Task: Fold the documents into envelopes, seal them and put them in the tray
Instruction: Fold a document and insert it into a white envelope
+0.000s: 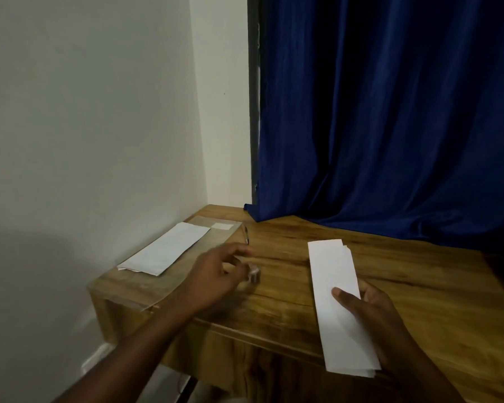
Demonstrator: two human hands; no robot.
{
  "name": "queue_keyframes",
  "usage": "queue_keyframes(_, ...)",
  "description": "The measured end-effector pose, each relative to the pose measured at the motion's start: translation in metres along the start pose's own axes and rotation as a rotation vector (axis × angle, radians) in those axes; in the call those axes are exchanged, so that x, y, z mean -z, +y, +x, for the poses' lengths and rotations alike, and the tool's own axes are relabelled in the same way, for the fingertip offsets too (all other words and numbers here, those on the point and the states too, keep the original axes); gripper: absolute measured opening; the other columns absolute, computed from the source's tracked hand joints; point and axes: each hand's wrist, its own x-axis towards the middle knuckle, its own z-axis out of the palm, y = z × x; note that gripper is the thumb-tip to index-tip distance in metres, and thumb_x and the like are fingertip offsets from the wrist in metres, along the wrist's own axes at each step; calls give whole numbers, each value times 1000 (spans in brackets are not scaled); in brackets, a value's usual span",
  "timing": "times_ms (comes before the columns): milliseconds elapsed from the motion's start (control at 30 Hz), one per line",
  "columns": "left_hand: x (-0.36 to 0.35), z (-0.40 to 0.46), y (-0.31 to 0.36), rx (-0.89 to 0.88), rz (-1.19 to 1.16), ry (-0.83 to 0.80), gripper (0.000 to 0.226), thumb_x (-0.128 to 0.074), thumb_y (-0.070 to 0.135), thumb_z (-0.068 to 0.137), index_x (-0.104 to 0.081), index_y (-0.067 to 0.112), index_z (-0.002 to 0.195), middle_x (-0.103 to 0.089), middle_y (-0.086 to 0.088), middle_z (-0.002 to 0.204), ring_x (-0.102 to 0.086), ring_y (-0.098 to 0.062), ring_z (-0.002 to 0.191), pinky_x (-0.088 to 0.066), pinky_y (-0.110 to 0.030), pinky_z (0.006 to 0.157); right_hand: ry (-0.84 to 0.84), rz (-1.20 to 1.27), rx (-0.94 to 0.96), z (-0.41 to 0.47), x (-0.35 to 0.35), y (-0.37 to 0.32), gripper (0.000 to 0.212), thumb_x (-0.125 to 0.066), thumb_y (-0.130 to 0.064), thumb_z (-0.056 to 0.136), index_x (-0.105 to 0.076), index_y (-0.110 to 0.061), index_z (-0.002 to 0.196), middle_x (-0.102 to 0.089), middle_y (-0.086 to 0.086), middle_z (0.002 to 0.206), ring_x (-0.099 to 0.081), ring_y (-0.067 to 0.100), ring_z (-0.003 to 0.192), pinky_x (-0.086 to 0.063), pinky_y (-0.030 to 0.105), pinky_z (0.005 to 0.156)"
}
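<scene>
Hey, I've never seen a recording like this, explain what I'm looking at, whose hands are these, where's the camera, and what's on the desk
There is one picture, taken by a camera worn on a person's head, looking forward and down. No machine is involved; the two bare arms reaching in from below are the person's own.

The right hand holds a folded white document just above the wooden desk, thumb on top. The left hand is blurred; it reaches toward a small silvery object, too blurred to identify, and I cannot tell whether it grips it.

At the desk's left end sits a clear tray with a white envelope lying in it. A pen lies beside the tray. A blue curtain hangs behind.
</scene>
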Motion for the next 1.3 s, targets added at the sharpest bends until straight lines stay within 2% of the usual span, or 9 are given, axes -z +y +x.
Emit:
queue_keyframes(200, 90, 54, -94, 283, 447, 103, 36, -73, 38, 90, -69, 21, 122, -68, 2, 125, -64, -20, 113, -49, -33, 96, -6, -84, -2, -2, -1, 2, 13, -71, -27, 91, -62, -21, 98, -71, 8, 96, -69, 32, 87, -57, 44, 76)
queue_keyframes(400, 115, 79, -149, 575, 690, -94, 79, -64, 72, 82, -57, 14, 136, -56, -7, 143, -54, -25, 129, -42, -36, 103, 59, -67, -60, 1, -4, -4, 29, -70, -41, 89, -63, -13, 92, -69, 11, 89, -66, 31, 82, -51, 37, 70)
queue_keyframes(500, 106, 83, -159, 613, 872, -201, 100, -51, 93, 70, -59, 14, 132, -63, -5, 133, -61, -23, 117, -48, -36, 93, 69, -68, -58, 2, -4, -6, 27, -70, -41, 89, -62, -15, 88, -68, 8, 84, -64, 28, 77, -47, 31, 60)
queue_keyframes(567, 103, 85, -165, 571, 970, -170, 96, -47, 94, 70, -61, 18, 126, -66, -1, 124, -63, -21, 109, -51, -35, 89, 73, -69, -47, 2, -3, -5, 25, -70, -39, 90, -61, -16, 85, -68, 7, 83, -64, 27, 76, -45, 30, 58)
queue_keyframes(667, 101, 87, -163, 538, 1040, -166, 70, -49, 78, 84, -61, 21, 123, -66, -1, 122, -63, -23, 109, -50, -33, 86, 68, -77, -39, 2, -3, -4, 23, -70, -38, 90, -62, -16, 87, -68, 6, 84, -64, 26, 76, -45, 29, 58)
queue_keyframes(833, 95, 87, -166, 476, 1047, -149, 43, -43, 51, 98, -63, 15, 113, -68, -8, 115, -66, -24, 97, -48, -31, 76, 71, -72, -19, 1, -5, -5, 22, -70, -36, 90, -63, -16, 88, -67, 4, 84, -64, 24, 77, -44, 28, 58)
queue_keyframes(1100, 117, 90, -149, 435, 972, 262, 28, -41, 26, 101, -63, 9, 102, -67, -13, 97, -66, -32, 83, -54, -38, 74, 85, -29, 1, 1, -4, -6, 19, -69, -32, 92, -59, -19, 83, -64, 1, 83, -60, 20, 75, -40, 26, 56)
queue_keyframes(1200, 142, 98, -115, 391, 755, 477, 33, -37, 28, 103, -59, 6, 89, -62, -15, 88, -59, -32, 77, -48, -38, 71, 92, -28, 0, 4, -4, -2, 21, -69, -32, 92, -63, -13, 98, -64, 0, 86, -61, 20, 77, -42, 26, 56)
queue_keyframes(1300, 155, 101, -71, 246, 254, 633, 34, -40, 17, 103, -54, 0, 77, -52, -14, 76, -49, -25, 71, -39, -36, 66, 103, -36, 40, 7, -3, 2, 39, -69, -29, 93, -58, -12, 125, -63, -1, 99, -58, 14, 79, -44, 26, 59)
